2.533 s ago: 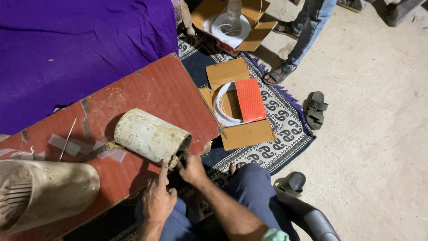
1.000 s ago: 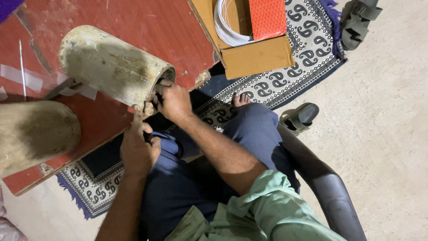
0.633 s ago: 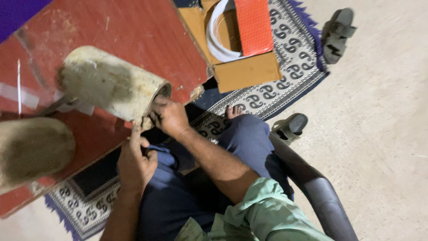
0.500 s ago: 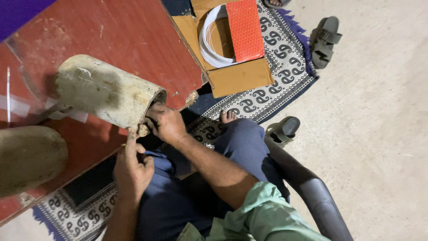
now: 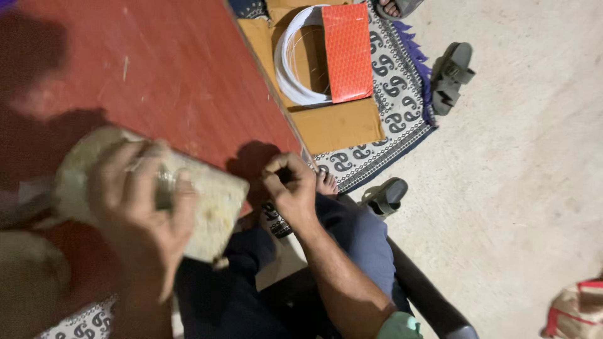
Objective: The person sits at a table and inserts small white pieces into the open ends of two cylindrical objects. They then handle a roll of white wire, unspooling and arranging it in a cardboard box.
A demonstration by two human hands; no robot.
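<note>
A dirty, pale cylindrical housing (image 5: pixel 210 210) lies on its side on the red table (image 5: pixel 157 81), its open end toward me at the table's edge. My left hand (image 5: pixel 141 207) is blurred and lies over the top of the housing, gripping it. My right hand (image 5: pixel 290 188) is off the housing, just right of its open end at the table's edge, with the fingers curled shut; whether it pinches something small I cannot tell.
A second pale cylinder (image 5: pixel 28 289) lies at the lower left. Beyond the table, a cardboard box (image 5: pixel 333 125) holds a white ring (image 5: pixel 292 75) and an orange panel (image 5: pixel 347 53) on a patterned mat (image 5: pixel 389 94). Sandals (image 5: pixel 451 75) sit on the concrete floor. I sit on a dark chair (image 5: pixel 427 301).
My left hand has risen from below the housing's mouth onto its top. My right hand has drawn away from the open end. The view has shifted closer.
</note>
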